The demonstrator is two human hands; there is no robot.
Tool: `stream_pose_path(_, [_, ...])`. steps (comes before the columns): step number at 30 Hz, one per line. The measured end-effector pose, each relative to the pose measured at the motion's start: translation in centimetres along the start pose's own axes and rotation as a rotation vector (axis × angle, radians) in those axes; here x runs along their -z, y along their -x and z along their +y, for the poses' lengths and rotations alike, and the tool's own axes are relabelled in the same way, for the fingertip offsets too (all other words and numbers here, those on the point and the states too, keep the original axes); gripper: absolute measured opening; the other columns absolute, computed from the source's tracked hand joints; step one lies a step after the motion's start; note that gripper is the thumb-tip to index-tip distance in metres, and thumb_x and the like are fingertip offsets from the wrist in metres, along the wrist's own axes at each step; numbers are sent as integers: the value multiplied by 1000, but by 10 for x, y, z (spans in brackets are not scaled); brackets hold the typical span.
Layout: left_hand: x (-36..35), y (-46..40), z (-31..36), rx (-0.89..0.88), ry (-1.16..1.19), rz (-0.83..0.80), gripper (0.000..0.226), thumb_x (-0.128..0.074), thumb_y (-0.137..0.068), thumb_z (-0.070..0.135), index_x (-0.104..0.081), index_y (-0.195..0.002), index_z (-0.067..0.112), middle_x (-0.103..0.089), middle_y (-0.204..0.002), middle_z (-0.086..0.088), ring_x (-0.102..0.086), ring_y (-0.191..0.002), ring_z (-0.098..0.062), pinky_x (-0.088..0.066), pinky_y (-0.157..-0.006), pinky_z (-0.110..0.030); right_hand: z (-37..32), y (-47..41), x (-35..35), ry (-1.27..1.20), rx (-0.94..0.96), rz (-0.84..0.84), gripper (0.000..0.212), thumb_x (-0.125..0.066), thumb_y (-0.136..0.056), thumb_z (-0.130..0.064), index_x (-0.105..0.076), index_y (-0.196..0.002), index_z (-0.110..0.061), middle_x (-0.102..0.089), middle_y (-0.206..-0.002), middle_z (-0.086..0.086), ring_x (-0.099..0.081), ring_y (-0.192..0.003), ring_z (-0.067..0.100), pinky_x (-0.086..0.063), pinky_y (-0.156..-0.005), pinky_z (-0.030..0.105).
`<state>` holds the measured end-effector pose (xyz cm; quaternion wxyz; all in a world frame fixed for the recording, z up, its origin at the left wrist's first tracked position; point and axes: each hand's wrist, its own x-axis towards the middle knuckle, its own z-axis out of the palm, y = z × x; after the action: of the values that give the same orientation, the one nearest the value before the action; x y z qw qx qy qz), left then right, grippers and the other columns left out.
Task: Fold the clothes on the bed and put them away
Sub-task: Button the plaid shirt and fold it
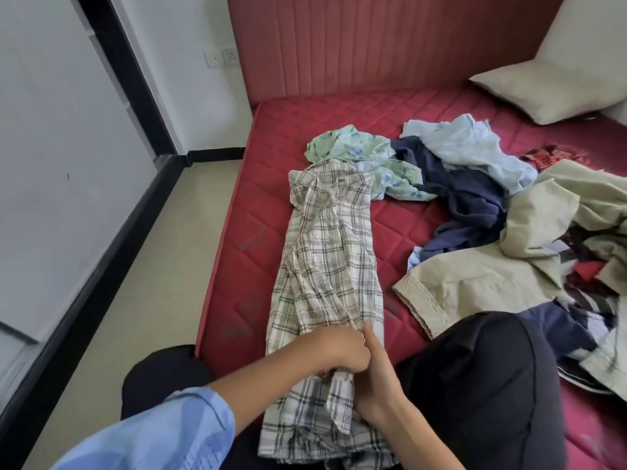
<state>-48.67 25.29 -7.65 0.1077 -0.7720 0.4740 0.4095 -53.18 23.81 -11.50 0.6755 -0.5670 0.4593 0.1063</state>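
Red quilted mattress [339, 130] fills most of the view, with a padded red headboard [373, 39] behind it and white walls with a black skirting to the left.

Near the mattress's near edge both hands meet on a plaid shirt [325, 259]. The left hand [342, 351] has its fingers curled down into the cloth, gripping a gathered fold; a blue sleeve [169, 432] covers its forearm. The right hand [373, 378] lies just beside it, touching it, fingers curled around the same bunch of fabric with one fingertip pointing up along the shirt. The plaid shirt is stretched out as a long narrow strip along the mattress's left edge, its collar end toward the headboard and its lower end hanging over the near edge by the person's lap.

A dark-trousered knee [475, 385] rests on the mattress just right of the hands. Beyond it, a beige garment [492, 273] sprawls toward the right edge, over a mix of dark and red clothes. Farther in, a navy garment [464, 205], a pale blue shirt [475, 147] and a green printed garment [366, 154] lie heaped together, the green one touching the plaid shirt's collar end. A cream pillow [549, 89] sits at the far right corner.
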Motion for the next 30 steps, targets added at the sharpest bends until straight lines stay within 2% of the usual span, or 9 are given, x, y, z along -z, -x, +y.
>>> stream_pose_path(3, [-5,-3,-21,1,174,0,49,-32,-102,29,-35,-145,5,-49,-63,-3,-37,-43,-13,-33,-41,-24,35,-5,1,108,-105,17,30,-50,-97,-16,-60,-124,-8,-69,-115,4,-61,-113,18,-44,-103,30])
stream_pose_path(6, [6,4,-50,16,384,56,50,-36,-101,43,-42,-142,14,-64,-92,-5,-62,-61,-13,-51,-52,-23,46,-7,11,-264,-9,45,42,-66,-86,-26,-60,-119,0,-70,-103,17,-66,-98,32,-52,-93,44])
stream_pose_path(8, [12,3,-72,71,518,93,51,-41,-100,43,-44,-138,10,-65,-111,-7,-69,-71,-17,-52,-54,-22,55,3,21,-5,100,86,50,-70,-80,-20,-54,-125,-4,-70,-105,13,-68,-94,29,-56,-87,44])
stream_pose_path(11, [10,2,-102,238,345,194,51,-43,-98,49,-55,-116,4,-70,-82,-5,-64,-55,-15,-49,-46,-21,44,17,18,550,226,178,75,-63,-90,-22,-19,-149,-11,-56,-124,7,-62,-100,20,-53,-79,29])
stream_pose_path(15, [-11,3,-130,416,120,194,75,-33,-88,73,-60,-95,5,-72,-72,-4,-69,-56,-14,-59,-68,-27,39,25,25,933,291,500,94,-64,-88,-45,-2,-152,-15,-21,-149,13,-29,-135,39,-35,-107,45])
stream_pose_path(19, [-33,-5,-136,421,261,106,89,-40,-82,78,-48,-125,1,-65,-86,-6,-64,-57,-14,-56,-60,-26,35,6,42,549,126,302,111,-71,-83,-45,8,-152,-8,-19,-153,21,-29,-138,40,-30,-110,45])
stream_pose_path(22, [-54,-15,-139,267,574,212,85,-58,-69,77,-55,-123,11,-63,-109,2,-62,-91,-12,-54,-84,-32,42,-3,45,167,46,207,111,-82,-75,-33,-5,-150,-6,-41,-143,16,-47,-127,31,-42,-102,38])
stream_pose_path(25, [-74,-8,-128,131,1091,333,39,-68,-85,44,-55,-118,27,-62,-119,11,-56,-106,-7,-42,-92,-27,55,-3,41,-199,-19,134,81,-88,-63,-16,-46,-127,9,-68,-107,21,-69,-95,34,-57,-85,45])
stream_pose_path(30, [-100,6,-124,47,1376,256,53,-80,-74,37,-58,-122,29,-70,-112,9,-64,-106,-11,-51,-95,-35,67,16,38,-253,-29,-28,24,-72,-83,-11,-70,-104,0,-73,-97,18,-70,-92,35,-54,-89,53])
